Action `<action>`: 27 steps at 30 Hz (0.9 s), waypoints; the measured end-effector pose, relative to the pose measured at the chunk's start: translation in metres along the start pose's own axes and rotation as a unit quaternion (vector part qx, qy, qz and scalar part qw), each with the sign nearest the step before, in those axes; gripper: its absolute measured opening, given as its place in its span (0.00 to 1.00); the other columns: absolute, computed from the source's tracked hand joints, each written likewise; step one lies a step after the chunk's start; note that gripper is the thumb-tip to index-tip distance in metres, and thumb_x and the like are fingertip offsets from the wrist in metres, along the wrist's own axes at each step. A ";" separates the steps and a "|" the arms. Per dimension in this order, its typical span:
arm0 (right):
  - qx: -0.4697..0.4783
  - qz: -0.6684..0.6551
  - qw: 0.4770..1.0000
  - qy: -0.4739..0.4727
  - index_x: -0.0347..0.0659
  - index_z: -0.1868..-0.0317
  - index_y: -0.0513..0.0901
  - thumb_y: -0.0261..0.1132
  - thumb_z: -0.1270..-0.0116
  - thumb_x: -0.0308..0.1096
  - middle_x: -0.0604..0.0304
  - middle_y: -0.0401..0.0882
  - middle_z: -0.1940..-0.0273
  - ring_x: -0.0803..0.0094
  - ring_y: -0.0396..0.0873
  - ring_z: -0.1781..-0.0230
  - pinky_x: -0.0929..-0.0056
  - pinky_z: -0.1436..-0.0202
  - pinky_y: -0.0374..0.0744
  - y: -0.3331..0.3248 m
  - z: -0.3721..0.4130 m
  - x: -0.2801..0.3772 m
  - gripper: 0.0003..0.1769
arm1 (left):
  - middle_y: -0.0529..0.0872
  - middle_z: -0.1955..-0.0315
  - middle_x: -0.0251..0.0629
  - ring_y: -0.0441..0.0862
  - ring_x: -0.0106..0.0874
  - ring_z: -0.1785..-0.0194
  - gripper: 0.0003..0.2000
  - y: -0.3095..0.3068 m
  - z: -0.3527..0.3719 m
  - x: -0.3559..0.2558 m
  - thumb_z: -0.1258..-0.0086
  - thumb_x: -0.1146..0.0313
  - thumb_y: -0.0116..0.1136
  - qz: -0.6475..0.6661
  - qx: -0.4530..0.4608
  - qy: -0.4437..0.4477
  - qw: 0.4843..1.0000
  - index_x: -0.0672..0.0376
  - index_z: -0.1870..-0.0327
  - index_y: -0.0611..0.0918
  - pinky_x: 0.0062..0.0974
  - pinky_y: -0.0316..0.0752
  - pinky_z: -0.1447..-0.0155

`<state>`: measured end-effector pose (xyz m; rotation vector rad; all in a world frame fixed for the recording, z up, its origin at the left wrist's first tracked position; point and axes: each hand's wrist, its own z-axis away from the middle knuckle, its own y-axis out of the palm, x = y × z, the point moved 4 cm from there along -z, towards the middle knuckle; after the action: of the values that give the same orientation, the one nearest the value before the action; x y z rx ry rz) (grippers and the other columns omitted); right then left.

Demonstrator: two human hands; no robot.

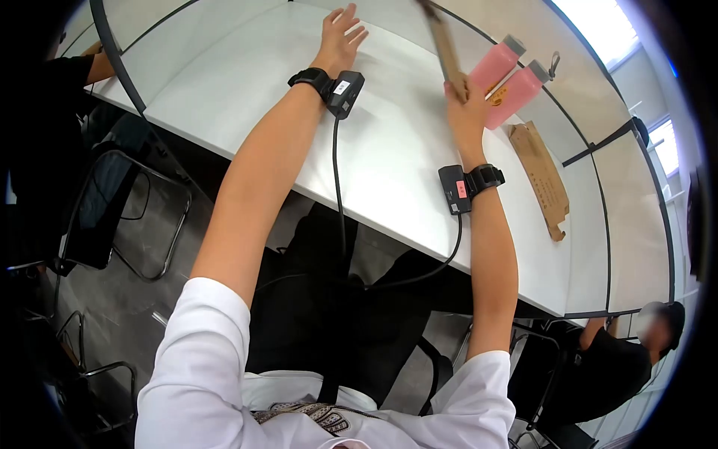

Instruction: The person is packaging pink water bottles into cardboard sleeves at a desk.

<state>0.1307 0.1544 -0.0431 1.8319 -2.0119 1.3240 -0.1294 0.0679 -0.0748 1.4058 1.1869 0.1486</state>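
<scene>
My right hand (468,116) is closed on the lower end of a long, narrow brown cardboard piece (441,46), which stands up and tilts toward the top of the view, slightly blurred. Just to the right of that hand are two pink bottles with grey caps, one farther back (493,63) and one nearer (517,96). The nearer one has an orange print and a dark carry loop at its cap. My left hand (341,39) is empty over the far side of the white table (389,142), fingers apart.
A flattened brown cardboard piece (541,178) lies at the table's right side. Pale partition panels (636,224) border the table. Cables hang from black wrist devices (345,95). Other people sit at left (45,112) and lower right (606,370); metal-framed chairs (161,247) stand below.
</scene>
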 end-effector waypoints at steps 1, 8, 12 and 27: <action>-0.026 -0.003 1.000 0.016 0.39 0.42 0.79 0.65 0.31 0.36 0.49 0.80 0.51 0.61 0.80 0.53 0.65 0.50 0.78 -0.001 -0.003 -0.004 0.19 | 0.63 0.31 0.47 0.70 0.42 0.33 0.33 0.008 0.006 0.001 0.28 0.63 0.62 -0.038 0.042 -0.002 0.998 0.56 0.27 0.58 0.32 0.69 0.27; 0.109 -0.209 0.971 -0.032 0.46 0.20 0.39 0.73 0.40 0.31 0.46 0.69 0.35 0.57 0.77 0.40 0.64 0.38 0.78 0.014 0.006 0.014 0.58 | 0.55 0.25 0.49 0.57 0.43 0.23 0.61 0.073 0.062 0.047 0.41 0.57 0.75 -0.381 0.323 -0.094 0.861 0.47 0.20 0.33 0.43 0.53 0.21; 0.213 -0.210 0.950 -0.086 0.45 0.20 0.36 0.76 0.43 0.30 0.44 0.65 0.31 0.54 0.71 0.34 0.58 0.33 0.74 0.025 0.014 0.030 0.63 | 0.59 0.27 0.51 0.57 0.45 0.24 0.63 0.091 0.079 0.032 0.47 0.59 0.78 -0.380 0.299 -0.103 0.869 0.53 0.21 0.36 0.40 0.51 0.21; 0.060 -0.236 0.970 -0.010 0.55 0.20 0.41 0.69 0.36 0.32 0.38 0.66 0.32 0.51 0.73 0.35 0.60 0.40 0.79 0.016 0.010 0.018 0.54 | 0.84 0.50 0.42 0.84 0.34 0.50 0.29 0.049 0.029 -0.014 0.50 0.65 0.78 -0.500 0.043 0.200 0.842 0.60 0.45 0.79 0.33 0.80 0.46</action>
<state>0.1170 0.1329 -0.0462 2.1984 -1.3933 1.2999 -0.0892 0.0516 -0.0355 0.6741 2.1608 -0.3719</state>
